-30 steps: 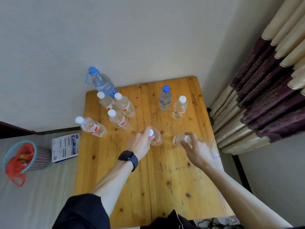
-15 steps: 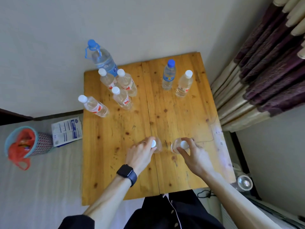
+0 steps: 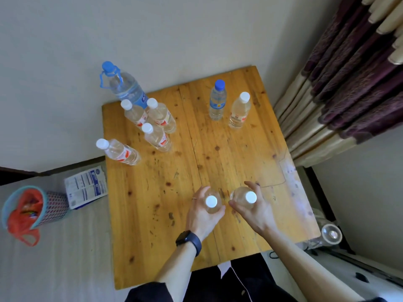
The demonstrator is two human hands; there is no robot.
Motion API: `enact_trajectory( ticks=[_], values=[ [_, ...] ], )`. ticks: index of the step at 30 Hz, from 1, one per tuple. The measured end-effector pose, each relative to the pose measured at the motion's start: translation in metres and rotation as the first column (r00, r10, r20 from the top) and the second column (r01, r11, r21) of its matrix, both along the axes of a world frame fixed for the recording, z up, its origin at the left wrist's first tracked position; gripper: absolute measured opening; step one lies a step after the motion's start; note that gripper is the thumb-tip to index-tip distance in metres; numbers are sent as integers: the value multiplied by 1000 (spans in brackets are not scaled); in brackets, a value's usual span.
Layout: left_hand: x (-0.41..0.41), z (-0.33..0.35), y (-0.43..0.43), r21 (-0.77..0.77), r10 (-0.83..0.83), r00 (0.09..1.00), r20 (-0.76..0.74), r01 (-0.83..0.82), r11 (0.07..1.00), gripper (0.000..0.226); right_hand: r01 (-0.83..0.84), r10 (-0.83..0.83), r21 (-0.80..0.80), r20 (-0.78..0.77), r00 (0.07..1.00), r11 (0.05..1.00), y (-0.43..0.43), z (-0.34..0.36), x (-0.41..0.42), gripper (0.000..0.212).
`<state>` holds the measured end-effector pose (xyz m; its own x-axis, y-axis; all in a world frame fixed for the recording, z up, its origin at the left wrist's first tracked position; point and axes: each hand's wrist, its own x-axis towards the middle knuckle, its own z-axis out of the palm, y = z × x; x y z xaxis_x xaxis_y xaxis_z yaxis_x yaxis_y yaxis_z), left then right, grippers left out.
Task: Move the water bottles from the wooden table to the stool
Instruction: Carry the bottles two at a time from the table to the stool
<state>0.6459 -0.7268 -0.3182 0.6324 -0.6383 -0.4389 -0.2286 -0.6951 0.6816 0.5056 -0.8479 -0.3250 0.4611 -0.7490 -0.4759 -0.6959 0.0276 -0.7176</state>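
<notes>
Head view, looking nearly straight down.

- Left hand: fingers and thumb curled round the shoulder of a small clear plastic water bottle with a white screw cap.
- Right hand: the same wrap on a twin white-capped clear bottle, just beside the first. Neither hand is loose.
- Both bottles are upright, caps toward the camera, over the near half of the pale knotty wooden table. I cannot tell whether their bases rest on the wood or hang clear of it.
- Seven bottles are left at the far side, among them a large clear bottle with a blue cap and carry loop at the back left corner.
- I cannot make out the stool in this view.

Handling, as I judge it:
- The bottles look filled, so they are weighty for their size.
- Thin walls will give under a hard squeeze, and smooth plastic may slip.
- The shoulder hold suits an upright carry; mid-body would be steadier for setting down.
- The caps are on, so a spill is unlikely, though a narrow base tips easily.
</notes>
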Motion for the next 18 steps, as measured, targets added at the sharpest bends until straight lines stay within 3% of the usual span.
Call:
enact_trajectory(
  ticks=[4, 13, 18],
  values=[
    [3, -16, -5, -3, 21, 999, 34, -20, 1000, 63, 88, -88, -31, 19, 996, 996, 7, -10, 7, 59],
    [26, -7, -2, 46, -274, 949, 159, 270, 962, 58, 424, -424, 9, 53, 904, 905, 52, 14, -19, 59],
    [1, 16, -3, 75, -508, 839, 196, 503, 861, 60, 679, -679, 28, 63, 731, 734, 106, 49, -86, 43]
  ],
)
